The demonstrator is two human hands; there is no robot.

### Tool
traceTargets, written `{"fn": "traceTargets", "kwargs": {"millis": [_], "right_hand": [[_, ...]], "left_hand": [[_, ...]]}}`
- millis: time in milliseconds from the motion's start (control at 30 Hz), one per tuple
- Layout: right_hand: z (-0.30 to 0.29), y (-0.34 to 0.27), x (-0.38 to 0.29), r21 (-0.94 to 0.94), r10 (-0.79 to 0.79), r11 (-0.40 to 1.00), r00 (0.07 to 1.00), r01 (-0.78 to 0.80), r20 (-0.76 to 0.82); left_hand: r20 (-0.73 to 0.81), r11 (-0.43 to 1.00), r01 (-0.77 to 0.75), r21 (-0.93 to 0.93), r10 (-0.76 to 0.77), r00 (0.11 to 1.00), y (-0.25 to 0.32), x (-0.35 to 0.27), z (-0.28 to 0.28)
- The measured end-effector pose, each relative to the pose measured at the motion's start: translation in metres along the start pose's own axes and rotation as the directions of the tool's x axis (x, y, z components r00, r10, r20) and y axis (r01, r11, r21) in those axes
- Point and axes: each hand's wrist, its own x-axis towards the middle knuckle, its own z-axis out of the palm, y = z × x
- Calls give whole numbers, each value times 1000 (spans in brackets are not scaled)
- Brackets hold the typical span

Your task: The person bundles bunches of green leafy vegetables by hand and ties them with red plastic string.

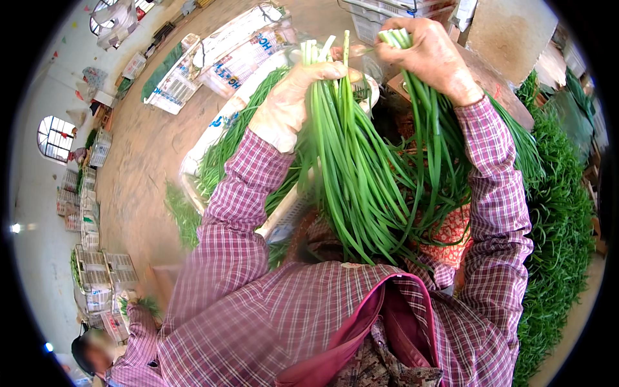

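My left hand (pixel 290 96) grips a thick bunch of garlic chives (pixel 346 159) near the pale cut ends. The long green leaves hang down over my lap. A smaller bunch of chives (pixel 425 116) is pinched in my right hand (pixel 433 58), its white stem ends poking out past the thumb and fingers. Both bunches are held stems up, a short gap apart, and their leaf tips mingle below. Under my left forearm stands a white plastic crate (pixel 285 208), with more chives (pixel 242 130) lying in and beside it.
A large heap of loose chives (pixel 556 213) runs along my right side. White crates (pixel 174 82) stand on the bare floor (pixel 140 126), and others (pixel 382 19) are stacked ahead. At lower left a person (pixel 125 353) holds greens near stacked crates (pixel 106 271).
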Motion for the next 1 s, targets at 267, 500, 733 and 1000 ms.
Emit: {"fn": "traceTargets", "kwargs": {"millis": [267,500,733,1000], "right_hand": [[-13,0,-3,-87,98,992,995,-96,18],[0,-31,19,263,209,933,966,-244,154],[10,5,7,287,127,944,981,-164,145],[5,-19,-3,423,91,878,945,-225,313]], "left_hand": [[93,997,-72,-25,74,993,-3,-5,1],[192,992,-121,32,113,975,-9,3,9],[126,988,6,-152,13,992,-12,12,-1],[176,996,-18,-88,34,984,-12,7,-13]]}}
